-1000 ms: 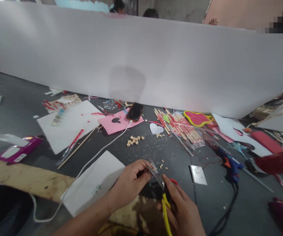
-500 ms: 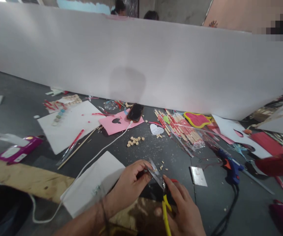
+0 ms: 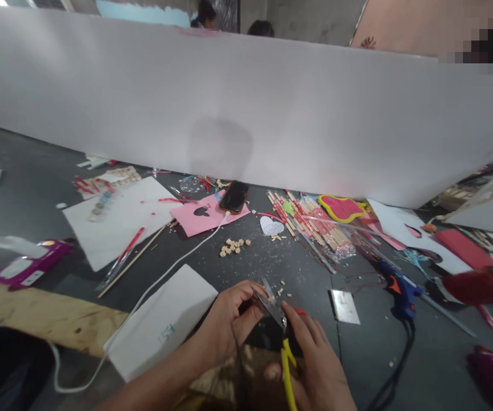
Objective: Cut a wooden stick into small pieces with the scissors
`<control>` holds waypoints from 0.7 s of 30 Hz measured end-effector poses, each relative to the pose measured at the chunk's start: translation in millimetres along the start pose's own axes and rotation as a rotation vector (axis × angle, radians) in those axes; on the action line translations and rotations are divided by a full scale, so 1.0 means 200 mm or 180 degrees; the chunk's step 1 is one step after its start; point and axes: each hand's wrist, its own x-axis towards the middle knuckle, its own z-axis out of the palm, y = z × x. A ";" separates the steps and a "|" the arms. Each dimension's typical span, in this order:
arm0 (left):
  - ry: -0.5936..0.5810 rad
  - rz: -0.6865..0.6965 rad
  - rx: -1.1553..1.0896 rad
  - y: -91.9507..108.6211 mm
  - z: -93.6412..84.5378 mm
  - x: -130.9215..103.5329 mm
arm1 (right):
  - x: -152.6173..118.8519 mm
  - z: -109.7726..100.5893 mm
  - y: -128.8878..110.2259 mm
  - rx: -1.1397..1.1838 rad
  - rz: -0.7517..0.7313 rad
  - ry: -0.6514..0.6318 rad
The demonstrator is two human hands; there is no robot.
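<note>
At the far left of a dark worktop (image 3: pixel 306 268) lies a purple power strip (image 3: pixel 34 265). Next comes a white sheet (image 3: pixel 117 222), with a thin wooden stick (image 3: pixel 132 261) slanting near its right edge. Closer to the person is a smaller sheet of paper (image 3: pixel 160 325); a white cable (image 3: pixel 177 260) curves past it to a phone (image 3: pixel 235 196) resting on pink card (image 3: pixel 181 220).

At the centre, just beyond the hands, sits a small heap of wooden bits (image 3: pixel 234 247). The left hand (image 3: pixel 231 319) has thumb and fingers drawn narrowly together at the blade tips of the scissors (image 3: pixel 276 311); whether they grip anything cannot be told. The scissors point away and leftward, blades apart, their yellow handle in the right hand (image 3: pixel 315 357).

Farther back are a paper heart (image 3: pixel 271 226) and a bundle of red-and-tan sticks (image 3: pixel 315 225). To the right are a silver square (image 3: pixel 344 306), then a blue glue gun (image 3: pixel 407 298).
</note>
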 end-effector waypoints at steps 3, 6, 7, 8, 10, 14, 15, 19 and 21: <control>-0.0040 -0.0036 0.0074 -0.01 0.00 0.00 | 0.01 -0.03 -0.01 -0.0021 -0.0131 -0.0037; -0.0033 -0.0118 0.0124 0.00 0.00 -0.01 | 0.02 -0.06 -0.02 -0.0118 -0.0231 -0.0038; -0.0029 -0.0141 0.0130 0.00 0.00 -0.01 | 0.02 -0.06 -0.03 -0.0157 -0.0235 -0.0029; -0.0025 -0.0157 0.0134 0.00 -0.01 -0.01 | 0.02 -0.06 -0.03 -0.0185 -0.0231 -0.0015; -0.0021 -0.0144 0.0133 0.01 -0.01 0.00 | 0.02 -0.05 -0.03 -0.0197 -0.0212 0.0022; -0.0055 -0.0030 0.0181 0.01 0.00 0.00 | 0.02 -0.03 -0.02 -0.0097 -0.0101 -0.0069; -0.0047 -0.0028 0.0197 0.01 0.00 0.00 | 0.03 -0.02 -0.02 -0.0073 -0.0057 -0.0117; 0.0007 -0.0065 0.0300 0.01 -0.01 -0.01 | 0.03 0.00 -0.02 -0.0026 0.0070 -0.0143; 0.0020 -0.0068 0.0329 0.00 0.00 -0.01 | 0.03 0.01 -0.02 -0.0027 0.0125 -0.0093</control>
